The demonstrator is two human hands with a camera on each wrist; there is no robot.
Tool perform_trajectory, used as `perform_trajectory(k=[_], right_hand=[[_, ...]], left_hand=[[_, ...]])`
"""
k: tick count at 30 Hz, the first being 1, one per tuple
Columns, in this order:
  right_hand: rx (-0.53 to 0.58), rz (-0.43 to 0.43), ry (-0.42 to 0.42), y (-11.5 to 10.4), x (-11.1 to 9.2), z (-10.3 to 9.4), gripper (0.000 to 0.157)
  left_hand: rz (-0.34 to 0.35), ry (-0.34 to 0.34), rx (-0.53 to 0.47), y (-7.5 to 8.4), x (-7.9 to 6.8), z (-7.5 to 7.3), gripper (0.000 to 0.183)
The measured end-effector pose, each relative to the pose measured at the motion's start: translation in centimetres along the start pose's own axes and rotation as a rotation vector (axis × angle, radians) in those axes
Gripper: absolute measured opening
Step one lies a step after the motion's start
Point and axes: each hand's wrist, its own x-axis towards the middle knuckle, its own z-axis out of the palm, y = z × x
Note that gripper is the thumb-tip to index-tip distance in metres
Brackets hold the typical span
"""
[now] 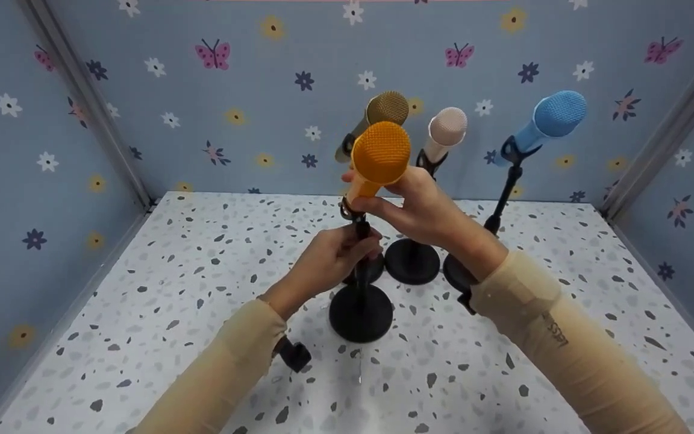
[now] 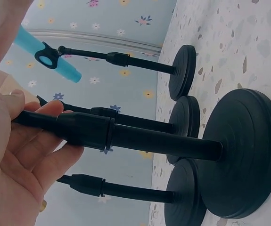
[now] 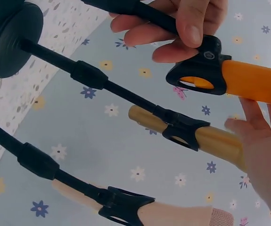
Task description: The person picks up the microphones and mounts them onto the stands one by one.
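An orange microphone [image 1: 381,154] sits tilted in the black clip [image 3: 196,77] of a short stand, whose round base [image 1: 361,313] rests on the speckled table. My right hand [image 1: 428,208] holds the microphone's handle just below its mesh head, thumb on the near side. Lower down, my left hand [image 1: 332,256] grips the black pole [image 2: 163,141] of the same stand; in the left wrist view its thumb and fingers pinch the thin upper section above the thick collar [image 2: 86,129]. The handle's lower end passes through the clip ring in the right wrist view.
Close behind stand a gold microphone [image 1: 388,108] and a pale pink one [image 1: 448,126], each on a black stand. A blue microphone [image 1: 559,113] on a similar stand is farther right, its base partly behind my right arm. Flowered panels [image 1: 250,138] enclose the table [image 1: 202,241].
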Motion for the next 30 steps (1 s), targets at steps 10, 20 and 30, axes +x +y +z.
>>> perform_trajectory(k=[10, 20, 30], right_hand=[[-0.026, -0.094, 0.046, -2.1, -0.2, -1.8, 0.050], [-0.082, -0.090, 0.075, -1.9, -0.6, -1.7, 0.047], [-0.069, -0.093, 0.068, -1.1, -0.9, -1.4, 0.046]], left_hand=[[-0.030, -0.064, -0.055, -0.4, -0.1, 0.3, 0.023], [-0.083, -0.136, -0.117, -0.7, -0.6, 0.2, 0.028], [-0.075, -0.130, -0.114, -0.9, -0.7, 0.4, 0.029]])
